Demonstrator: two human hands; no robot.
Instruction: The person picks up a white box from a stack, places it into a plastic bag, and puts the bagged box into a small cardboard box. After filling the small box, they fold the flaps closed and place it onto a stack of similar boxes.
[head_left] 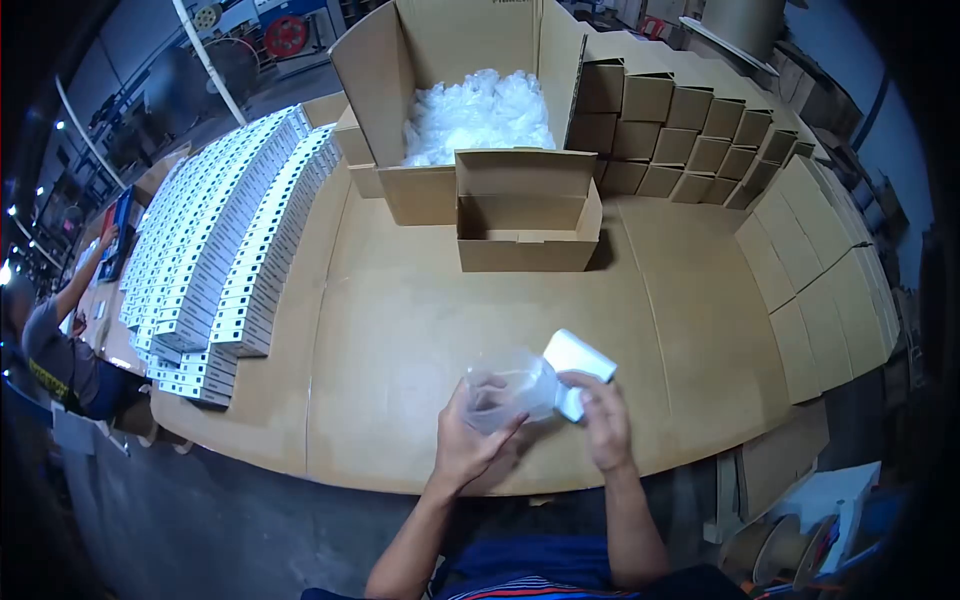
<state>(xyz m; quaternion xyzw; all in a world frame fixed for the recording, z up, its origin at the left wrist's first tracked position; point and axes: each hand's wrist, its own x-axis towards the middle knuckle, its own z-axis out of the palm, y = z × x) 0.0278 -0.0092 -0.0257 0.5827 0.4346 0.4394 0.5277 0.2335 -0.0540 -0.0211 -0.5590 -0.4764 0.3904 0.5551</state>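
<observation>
The left hand (470, 440) is gripping a clear plastic bag (508, 388), while the right hand (603, 420) is pinching a white box (577, 358) at its mouth. Both are hovering near the desk's (400, 330) front edge, open cardboard stretching ahead to the small open carton (527, 222).

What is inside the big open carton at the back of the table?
The big open carton holds a heap of crumpled clear plastic bags. Whatever lies beneath the heap, and the carton's floor, is covered.

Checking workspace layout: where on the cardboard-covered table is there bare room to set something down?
Bare cardboard lies between the small open box and the hands. Crowded: white box rows left, folded cartons right, bag-filled carton behind.
</observation>
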